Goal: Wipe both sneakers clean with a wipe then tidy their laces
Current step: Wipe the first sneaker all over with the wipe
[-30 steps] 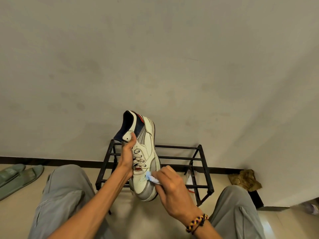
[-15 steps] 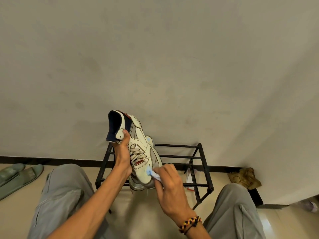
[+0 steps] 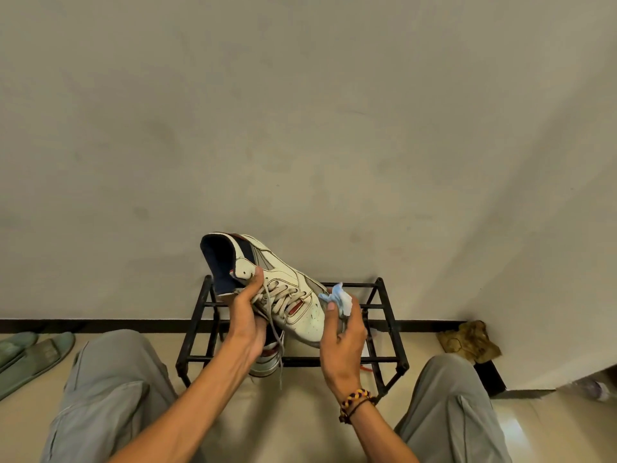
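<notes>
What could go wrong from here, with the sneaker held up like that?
1. The left hand holds the sneaker only at its tongue and laces, in mid-air over the rack; it could twist or drop.
2. A loose lace hangs below the sneaker toward the second sneaker and the rack bars, and could snag.
3. The right hand pinches a small crumpled wipe; it could slip out during wiping.

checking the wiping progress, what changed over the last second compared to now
The left hand has tipped the white leather sneaker from nearly upright to a slant, toe toward the lower right. The right hand has carried the crumpled pale blue wipe from the toe front up to the toe's right side. Both hands keep their holds; the black metal rack has not moved.
</notes>
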